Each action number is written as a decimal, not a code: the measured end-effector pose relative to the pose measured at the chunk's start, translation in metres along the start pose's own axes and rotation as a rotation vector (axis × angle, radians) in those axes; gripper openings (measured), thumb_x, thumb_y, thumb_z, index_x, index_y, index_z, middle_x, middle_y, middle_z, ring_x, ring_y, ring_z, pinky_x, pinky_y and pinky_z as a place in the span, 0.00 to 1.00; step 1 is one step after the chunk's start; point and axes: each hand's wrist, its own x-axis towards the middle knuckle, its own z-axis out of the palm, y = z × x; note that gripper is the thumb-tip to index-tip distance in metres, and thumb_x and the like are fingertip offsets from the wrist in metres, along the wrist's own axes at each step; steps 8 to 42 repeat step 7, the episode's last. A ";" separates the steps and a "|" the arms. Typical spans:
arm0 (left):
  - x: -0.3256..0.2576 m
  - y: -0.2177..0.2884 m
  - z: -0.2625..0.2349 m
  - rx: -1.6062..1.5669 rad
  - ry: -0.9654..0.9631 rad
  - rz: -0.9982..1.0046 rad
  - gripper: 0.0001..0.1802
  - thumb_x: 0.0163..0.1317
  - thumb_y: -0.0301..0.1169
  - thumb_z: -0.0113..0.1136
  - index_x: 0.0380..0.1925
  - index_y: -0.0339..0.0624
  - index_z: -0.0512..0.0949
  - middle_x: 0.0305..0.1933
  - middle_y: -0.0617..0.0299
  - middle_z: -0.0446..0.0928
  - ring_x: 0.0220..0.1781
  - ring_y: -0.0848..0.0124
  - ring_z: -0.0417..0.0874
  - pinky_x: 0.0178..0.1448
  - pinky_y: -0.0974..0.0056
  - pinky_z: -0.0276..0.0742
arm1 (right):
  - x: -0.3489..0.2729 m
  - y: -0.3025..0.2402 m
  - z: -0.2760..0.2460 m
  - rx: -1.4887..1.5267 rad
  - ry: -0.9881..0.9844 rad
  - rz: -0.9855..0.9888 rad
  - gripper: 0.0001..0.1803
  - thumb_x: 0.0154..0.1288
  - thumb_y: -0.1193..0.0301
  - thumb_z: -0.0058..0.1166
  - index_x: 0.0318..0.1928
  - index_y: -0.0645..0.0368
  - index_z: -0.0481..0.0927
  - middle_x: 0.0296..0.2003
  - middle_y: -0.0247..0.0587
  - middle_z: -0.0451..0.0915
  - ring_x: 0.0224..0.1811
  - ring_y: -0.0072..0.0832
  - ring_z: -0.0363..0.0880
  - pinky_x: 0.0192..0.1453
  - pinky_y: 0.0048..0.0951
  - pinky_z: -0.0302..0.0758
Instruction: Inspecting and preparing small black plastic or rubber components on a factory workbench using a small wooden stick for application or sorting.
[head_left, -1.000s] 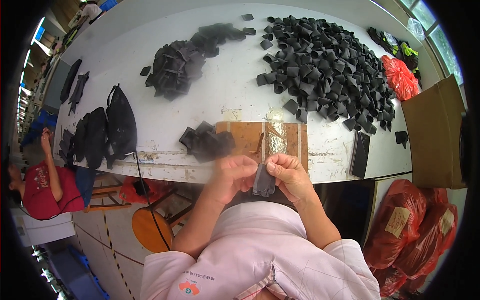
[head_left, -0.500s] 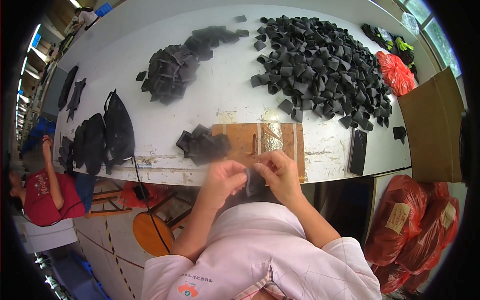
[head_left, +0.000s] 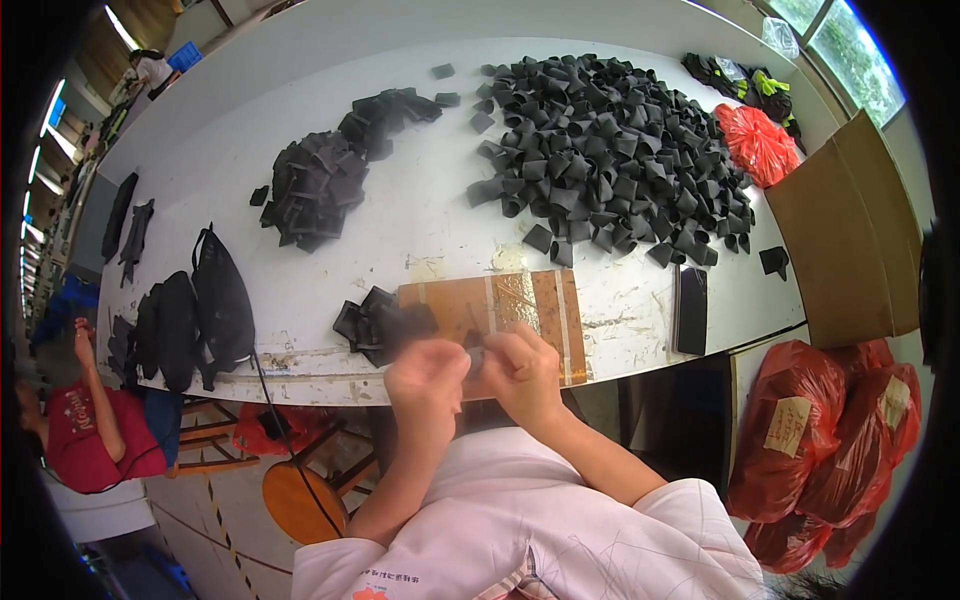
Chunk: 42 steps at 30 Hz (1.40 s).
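Note:
Both my hands are raised close together in front of the near edge of the table. Between them shows a small black fabric piece (head_left: 476, 356), mostly hidden by the fingers. My right hand (head_left: 524, 378) is closed, with thumb and fingers pinching that piece. Opposite it, my left hand (head_left: 428, 385) is blurred by motion, its fingers curled in and the tips at the piece's other side. Just beyond the left hand lies a small heap of black fabric pieces (head_left: 375, 325), partly covering the left side of a brown board (head_left: 560, 320) taped to the table.
A large pile of black fabric loops (head_left: 610, 150) covers the table's far right; a flatter heap (head_left: 318, 190) lies far left. Black pouches (head_left: 222, 300) sit at the left edge. A cardboard box (head_left: 850, 240), red bags (head_left: 790, 440), a stool (head_left: 300, 500) and a seated person (head_left: 100, 425) surround the table.
My hands have closed in over the fabric piece, which now shows less between them. The left hand has turned and its fingers curled. The whole view has shifted slightly.

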 end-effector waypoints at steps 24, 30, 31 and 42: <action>-0.002 -0.007 -0.006 0.272 -0.103 0.121 0.11 0.52 0.20 0.51 0.38 0.36 0.70 0.31 0.63 0.72 0.25 0.75 0.73 0.34 0.75 0.70 | -0.003 0.022 -0.008 1.630 -0.505 0.752 0.09 0.57 0.70 0.54 0.36 0.63 0.77 0.31 0.32 0.78 0.32 0.21 0.74 0.39 0.17 0.70; -0.002 -0.007 -0.006 0.272 -0.103 0.121 0.11 0.52 0.20 0.51 0.38 0.36 0.70 0.31 0.63 0.72 0.25 0.75 0.73 0.34 0.75 0.70 | -0.003 0.022 -0.008 1.630 -0.505 0.752 0.09 0.57 0.70 0.54 0.36 0.63 0.77 0.31 0.32 0.78 0.32 0.21 0.74 0.39 0.17 0.70; -0.002 -0.007 -0.006 0.272 -0.103 0.121 0.11 0.52 0.20 0.51 0.38 0.36 0.70 0.31 0.63 0.72 0.25 0.75 0.73 0.34 0.75 0.70 | -0.003 0.022 -0.008 1.630 -0.505 0.752 0.09 0.57 0.70 0.54 0.36 0.63 0.77 0.31 0.32 0.78 0.32 0.21 0.74 0.39 0.17 0.70; -0.002 -0.007 -0.006 0.272 -0.103 0.121 0.11 0.52 0.20 0.51 0.38 0.36 0.70 0.31 0.63 0.72 0.25 0.75 0.73 0.34 0.75 0.70 | -0.003 0.022 -0.008 1.630 -0.505 0.752 0.09 0.57 0.70 0.54 0.36 0.63 0.77 0.31 0.32 0.78 0.32 0.21 0.74 0.39 0.17 0.70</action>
